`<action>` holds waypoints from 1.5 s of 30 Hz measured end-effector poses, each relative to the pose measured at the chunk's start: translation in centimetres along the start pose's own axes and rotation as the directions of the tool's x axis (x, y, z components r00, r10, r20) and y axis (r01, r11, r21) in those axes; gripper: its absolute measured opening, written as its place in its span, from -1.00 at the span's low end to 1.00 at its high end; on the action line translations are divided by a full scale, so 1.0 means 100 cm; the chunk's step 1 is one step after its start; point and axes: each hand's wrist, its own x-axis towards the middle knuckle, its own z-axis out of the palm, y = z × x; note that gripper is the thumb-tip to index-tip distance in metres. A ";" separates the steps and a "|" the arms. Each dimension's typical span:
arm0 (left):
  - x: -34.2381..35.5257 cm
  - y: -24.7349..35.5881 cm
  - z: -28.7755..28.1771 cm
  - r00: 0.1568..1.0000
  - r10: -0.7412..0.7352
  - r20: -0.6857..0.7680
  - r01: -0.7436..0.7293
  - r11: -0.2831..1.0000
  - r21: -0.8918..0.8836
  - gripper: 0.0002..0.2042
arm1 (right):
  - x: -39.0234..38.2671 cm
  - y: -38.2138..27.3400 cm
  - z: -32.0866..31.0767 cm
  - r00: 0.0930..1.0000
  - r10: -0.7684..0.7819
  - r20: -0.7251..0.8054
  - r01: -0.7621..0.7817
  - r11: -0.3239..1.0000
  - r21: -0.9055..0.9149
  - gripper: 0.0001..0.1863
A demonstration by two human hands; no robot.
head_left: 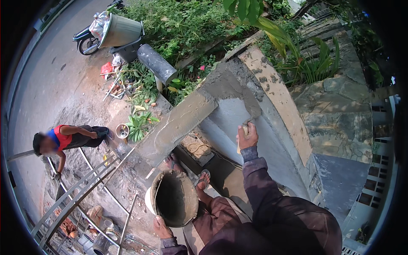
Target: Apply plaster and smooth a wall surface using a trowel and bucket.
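Grasping a small pale-handled trowel (245, 128), the right hand (250, 138) in the head view has its grip clenched at the edge of the grey mortar (231, 83) on a low wall (276, 148). The blade is mostly hidden by the fingers, so how much mortar it carries is hard to say. The left hand (162, 228) touches the lower left side of a bucket (148, 201), which is tilted with its mouth in plain view; I cannot tell whether that grip is clasping the side or only bracing it. Inside the bucket, grey mortar coats the wall of it, and the deeper part lies in shadow. As for progress, darker mortar already covers the low wall's upper corner and runs down toward the right hand, and the ledge (178, 117) reaching toward the lower left looks coated and fairly smooth. A paler patch (233, 111) just left of the trowel, and the pale surface below it, lack that darker layer, so the coating seems only partly done. Lumps of mortar lie scattered on a tan board (278, 97) along the wall's right edge. Well apart on the left, another person (70, 137) bends beside metal bars (75, 200).
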 end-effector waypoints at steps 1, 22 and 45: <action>0.000 0.006 0.004 1.000 0.016 -0.004 -0.016 0.999 0.052 -0.62 | -0.002 0.021 -0.013 0.993 -0.114 -0.039 0.108 0.986 -0.129 -0.58; -0.007 -0.005 0.005 0.997 0.075 -0.020 -0.070 0.984 0.164 -0.65 | 0.060 0.045 -0.011 0.760 -0.439 0.479 0.621 0.708 -0.336 -0.71; -0.028 0.039 0.095 0.957 0.246 0.153 -0.257 0.965 0.054 -0.61 | -0.141 -0.032 -0.108 0.550 -0.178 0.816 0.753 0.528 -0.393 -0.89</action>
